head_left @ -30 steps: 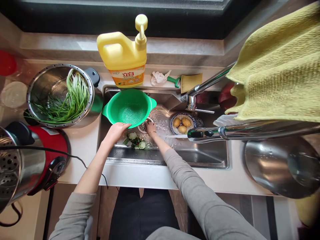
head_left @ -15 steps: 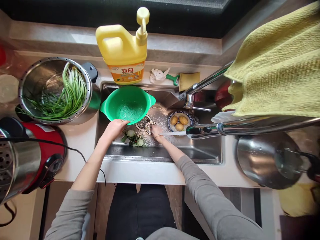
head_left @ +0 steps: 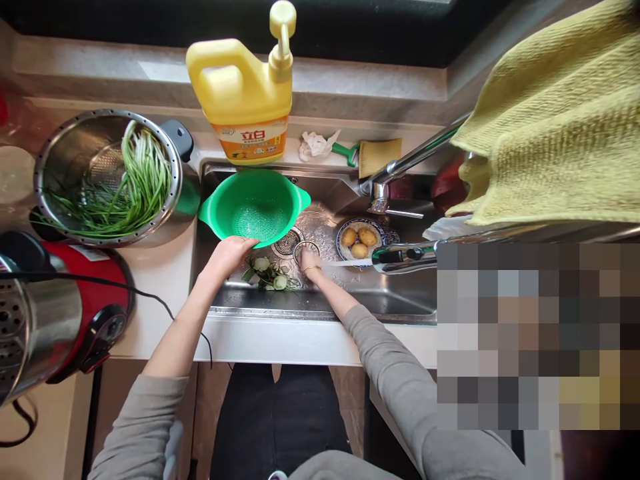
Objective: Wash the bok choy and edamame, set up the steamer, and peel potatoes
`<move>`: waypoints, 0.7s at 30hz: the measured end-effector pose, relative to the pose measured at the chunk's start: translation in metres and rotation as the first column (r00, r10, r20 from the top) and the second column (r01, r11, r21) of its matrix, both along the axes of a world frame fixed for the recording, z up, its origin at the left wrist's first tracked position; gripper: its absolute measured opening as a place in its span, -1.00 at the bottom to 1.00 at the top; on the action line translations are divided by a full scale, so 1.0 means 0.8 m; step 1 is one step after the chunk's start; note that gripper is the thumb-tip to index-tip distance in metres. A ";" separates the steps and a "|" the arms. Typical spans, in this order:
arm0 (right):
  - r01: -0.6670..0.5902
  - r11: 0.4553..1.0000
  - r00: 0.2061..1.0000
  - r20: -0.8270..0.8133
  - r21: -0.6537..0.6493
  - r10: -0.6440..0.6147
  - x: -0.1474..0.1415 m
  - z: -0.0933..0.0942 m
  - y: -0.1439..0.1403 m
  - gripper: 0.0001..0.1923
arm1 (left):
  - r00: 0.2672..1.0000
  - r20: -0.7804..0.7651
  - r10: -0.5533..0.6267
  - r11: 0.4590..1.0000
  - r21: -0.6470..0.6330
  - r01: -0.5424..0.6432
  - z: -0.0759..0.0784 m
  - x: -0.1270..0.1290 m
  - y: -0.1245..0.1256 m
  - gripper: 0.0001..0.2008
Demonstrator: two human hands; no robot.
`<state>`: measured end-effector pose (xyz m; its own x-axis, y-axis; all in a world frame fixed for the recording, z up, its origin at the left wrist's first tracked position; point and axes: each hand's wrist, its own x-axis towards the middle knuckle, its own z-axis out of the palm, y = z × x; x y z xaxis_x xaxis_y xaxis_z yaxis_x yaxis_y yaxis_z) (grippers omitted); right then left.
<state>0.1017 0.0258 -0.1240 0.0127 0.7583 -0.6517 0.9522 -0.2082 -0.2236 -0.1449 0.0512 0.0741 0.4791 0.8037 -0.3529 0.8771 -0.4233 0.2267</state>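
A green colander (head_left: 226,195) is tilted over the left side of the steel sink. My left hand (head_left: 231,255) is closed on its near rim, thumb on top. In the sink, my right hand (head_left: 309,260) holds a round metal sink strainer (head_left: 306,244), its fingers partly hidden by the strainer. Water from the faucet spout (head_left: 403,257) runs onto this hand. The drain (head_left: 288,241) lies just left of the strainer. Green and white vegetable trimmings (head_left: 270,273) lie near the sink's front wall.
A patterned plate (head_left: 342,257) of potatoes (head_left: 367,237) sits right in the sink. Behind stand a yellow detergent jug (head_left: 245,87), a green peeler (head_left: 345,153) and a sponge (head_left: 380,157). At left are a steel pot (head_left: 187,193) with scallions (head_left: 145,173) and a red appliance (head_left: 103,287).
My right hand has turned the strainer, so its ring now shows above the fingers. The left hand keeps its hold on the colander. The view has shifted slightly.
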 end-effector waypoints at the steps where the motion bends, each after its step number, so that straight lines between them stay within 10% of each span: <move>1: 0.008 1.000 1.000 0.003 -0.006 -0.007 -0.002 0.001 0.004 -0.66 | 1.000 0.001 0.001 1.000 0.001 -0.001 0.000 0.000 0.000 -0.62; 12: -0.259 0.954 0.863 -0.480 -0.151 0.159 -0.028 0.029 -0.032 -0.71 | 1.000 0.013 -0.006 0.999 0.033 0.005 -0.010 -0.003 -0.001 -0.61; 17: 0.042 0.998 0.984 -0.175 0.046 -0.033 -0.009 0.013 -0.006 -0.63 | 1.000 0.015 -0.012 1.000 0.026 0.011 -0.007 -0.002 -0.001 -0.61; 21: 0.046 0.994 0.996 -0.080 0.103 -0.038 -0.004 -0.005 0.011 -0.66 | 1.000 0.001 -0.011 1.000 0.014 0.011 -0.005 0.000 0.000 -0.62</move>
